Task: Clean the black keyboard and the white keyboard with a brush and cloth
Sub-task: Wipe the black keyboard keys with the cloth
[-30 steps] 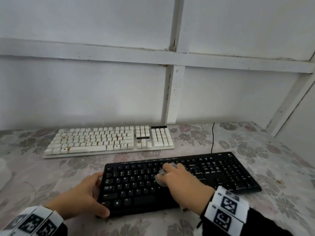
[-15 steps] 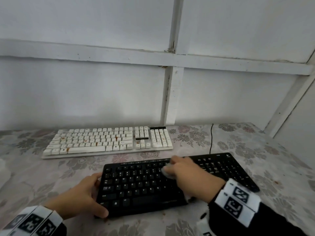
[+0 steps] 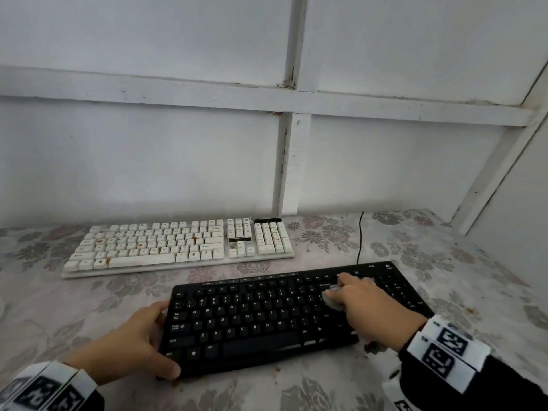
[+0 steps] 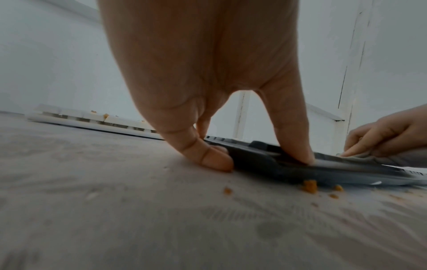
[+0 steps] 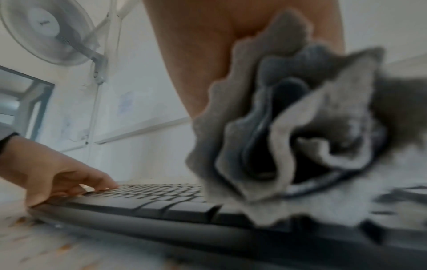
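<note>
The black keyboard (image 3: 267,315) lies near me on the flowered tablecloth. My left hand (image 3: 142,342) grips its left end, thumb on the front corner and fingers at the side edge (image 4: 254,160). My right hand (image 3: 361,304) holds a bunched grey cloth (image 3: 332,298) and presses it on the keys right of the letter block. In the right wrist view the crumpled cloth (image 5: 300,137) fills the frame above the black keyboard (image 5: 161,206). The white keyboard (image 3: 178,244), with orange stains, lies behind at the left. No brush is in view.
Orange crumbs (image 4: 309,186) lie on the tablecloth (image 3: 444,262) at the black keyboard's front edge. The keyboard's black cable (image 3: 360,238) runs back toward the white panelled wall (image 3: 178,158). A white fan (image 5: 46,31) hangs on the wall to the left.
My right hand has slid the cloth rightward along the black keyboard, from the middle keys to the area beside the number pad. The left hand has kept its hold.
</note>
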Available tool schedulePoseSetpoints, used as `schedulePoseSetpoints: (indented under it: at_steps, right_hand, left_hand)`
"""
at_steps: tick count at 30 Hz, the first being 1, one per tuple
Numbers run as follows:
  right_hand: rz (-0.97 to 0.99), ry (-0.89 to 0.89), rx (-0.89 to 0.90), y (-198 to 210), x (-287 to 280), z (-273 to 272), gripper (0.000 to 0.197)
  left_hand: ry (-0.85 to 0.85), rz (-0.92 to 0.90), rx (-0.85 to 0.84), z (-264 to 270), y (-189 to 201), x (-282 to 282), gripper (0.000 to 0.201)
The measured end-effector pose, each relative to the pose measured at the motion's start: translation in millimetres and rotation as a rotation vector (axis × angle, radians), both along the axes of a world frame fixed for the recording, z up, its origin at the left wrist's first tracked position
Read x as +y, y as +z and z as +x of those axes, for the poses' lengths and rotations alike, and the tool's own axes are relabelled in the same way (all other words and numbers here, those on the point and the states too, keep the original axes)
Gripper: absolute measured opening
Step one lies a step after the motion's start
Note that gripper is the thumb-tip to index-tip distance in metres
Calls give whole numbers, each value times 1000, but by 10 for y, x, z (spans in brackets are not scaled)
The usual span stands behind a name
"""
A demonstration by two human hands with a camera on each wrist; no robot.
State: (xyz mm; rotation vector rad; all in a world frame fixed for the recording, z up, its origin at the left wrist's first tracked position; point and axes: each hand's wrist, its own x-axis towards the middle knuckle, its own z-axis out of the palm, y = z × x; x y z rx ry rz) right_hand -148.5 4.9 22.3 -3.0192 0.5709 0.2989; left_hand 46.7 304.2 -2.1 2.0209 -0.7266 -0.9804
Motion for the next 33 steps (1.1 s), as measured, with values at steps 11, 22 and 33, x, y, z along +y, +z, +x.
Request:
schedulePoseSetpoints:
  at_steps: [11, 22, 33]
  right_hand:
    - [34, -71, -87, -92, -362, -230, 39]
    - [-101, -290, 30, 52, -945, -615, 36]
    - [50, -62, -78, -123, -466, -201, 23]
  left_hand:
    - [-30, -8, 48, 26, 14, -5, 135]
    - [-7, 7, 21, 58, -38, 13, 120]
    - [4, -41, 43, 58, -37, -2, 122]
